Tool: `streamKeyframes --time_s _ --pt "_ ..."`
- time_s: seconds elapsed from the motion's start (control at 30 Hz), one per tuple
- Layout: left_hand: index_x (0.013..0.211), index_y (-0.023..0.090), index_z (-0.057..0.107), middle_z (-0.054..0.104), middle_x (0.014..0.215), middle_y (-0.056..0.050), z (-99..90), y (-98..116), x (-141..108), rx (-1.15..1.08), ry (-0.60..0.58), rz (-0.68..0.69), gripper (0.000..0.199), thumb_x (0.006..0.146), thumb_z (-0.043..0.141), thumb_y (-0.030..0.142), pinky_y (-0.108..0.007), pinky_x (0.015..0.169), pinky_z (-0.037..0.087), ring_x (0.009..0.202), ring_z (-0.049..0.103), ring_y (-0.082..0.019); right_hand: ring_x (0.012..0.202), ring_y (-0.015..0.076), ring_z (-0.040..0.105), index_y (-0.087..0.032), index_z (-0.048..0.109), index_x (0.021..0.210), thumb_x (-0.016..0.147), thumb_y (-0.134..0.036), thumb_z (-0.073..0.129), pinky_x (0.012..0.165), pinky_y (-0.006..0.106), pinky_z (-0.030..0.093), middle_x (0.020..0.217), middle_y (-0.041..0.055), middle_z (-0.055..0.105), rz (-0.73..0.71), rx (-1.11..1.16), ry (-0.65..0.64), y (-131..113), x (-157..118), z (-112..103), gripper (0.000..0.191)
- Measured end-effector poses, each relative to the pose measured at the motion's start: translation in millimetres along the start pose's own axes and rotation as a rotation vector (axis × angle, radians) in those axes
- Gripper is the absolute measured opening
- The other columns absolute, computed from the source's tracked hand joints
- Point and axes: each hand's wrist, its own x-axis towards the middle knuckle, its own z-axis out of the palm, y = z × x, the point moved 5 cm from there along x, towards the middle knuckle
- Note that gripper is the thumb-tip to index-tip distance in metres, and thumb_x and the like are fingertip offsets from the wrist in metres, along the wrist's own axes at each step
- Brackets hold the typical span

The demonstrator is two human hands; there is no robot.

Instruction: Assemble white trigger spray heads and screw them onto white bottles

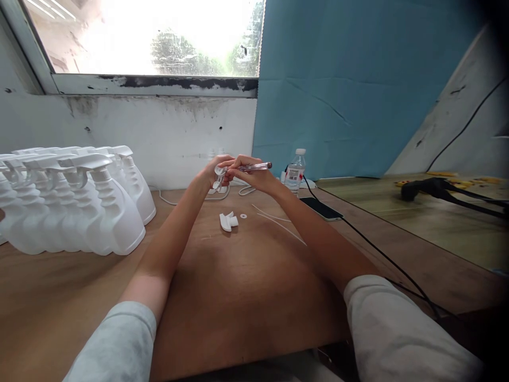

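Note:
Both my hands meet above the far part of the brown table (238, 286). My left hand (213, 168) is closed around a white trigger sprayer part (218, 176), whose round collar faces me. In my right hand (249, 174) is a pen (256, 166) with a clear barrel and a dark end pointing right. Its other end reaches the sprayer part; whether it goes inside I cannot tell. Below them on the table lie a white sprayer shroud piece (228, 222) and a small white ring (243, 216). Thin white tubes (278, 225) rest to the right, partly behind my right forearm.
Rows of white spray bottles (115, 212) stand at left. Behind my right wrist stand a clear water bottle (295, 172) and a phone (322, 208) with a black cable (374, 243). A black strap-like object (433, 188) lies at far right.

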Motion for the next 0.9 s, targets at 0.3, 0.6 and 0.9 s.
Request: streamKeyframes --time_s 0.3,0.6,0.9 --pt "0.054 0.018 0.046 0.047 0.043 -0.002 -13.9 -4 7 0.133 0.123 0.018 0.030 0.073 0.056 0.039 -0.020 0.030 0.029 0.033 0.042 -0.011 0.078 0.0157 0.064 -0.019 0.060 0.076 0.082 -0.042 0.066 0.074 0.031 0.052 0.084 0.0024 0.068 -0.020 -0.177 0.072 3 3 -9 0.025" --pt "0.061 0.017 0.049 0.049 0.044 0.000 -46.6 -37 13 0.685 0.410 -0.148 0.027 0.071 0.069 0.033 -0.021 0.034 0.034 0.033 0.045 -0.013 0.073 0.0146 0.066 -0.015 0.059 0.074 0.078 -0.038 0.069 0.068 0.026 0.054 0.081 0.0066 0.071 0.345 -0.191 -0.313 34 -3 -16 0.025" --pt "0.080 0.012 0.062 0.066 0.071 -0.005 -66.7 -80 13 1.115 0.116 -0.648 0.025 0.081 0.066 0.036 -0.031 0.065 0.055 0.067 0.065 -0.017 0.071 0.0197 0.068 -0.007 0.066 0.074 0.064 -0.033 0.075 0.067 0.029 0.056 0.074 0.0109 0.071 0.769 -0.254 -0.712 89 -35 -5 0.029"
